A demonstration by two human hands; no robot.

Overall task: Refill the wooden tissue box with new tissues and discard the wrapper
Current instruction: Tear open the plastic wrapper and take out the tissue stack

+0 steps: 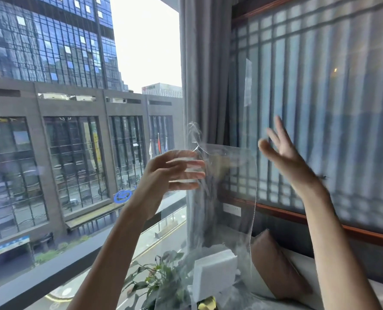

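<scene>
A clear plastic wrapper [230,198] hangs in the air in front of the curtain. Its crumpled top edge is at the fingertips of my left hand [172,173], which pinches it. A white stack of tissues [215,271] sits low down inside the wrapper, tilted. A yellow patch [207,303] shows at the wrapper's bottom end. To the right of the wrapper, my right hand [282,153] is raised with fingers spread, blurred, holding nothing and apart from the plastic. The wooden tissue box is not in view.
A green potted plant [159,283] stands below the wrapper by the window glass. A brown cushion [275,271] leans against the wall at lower right. A grey curtain [204,86] hangs behind the wrapper, with a wall socket [232,209] below it.
</scene>
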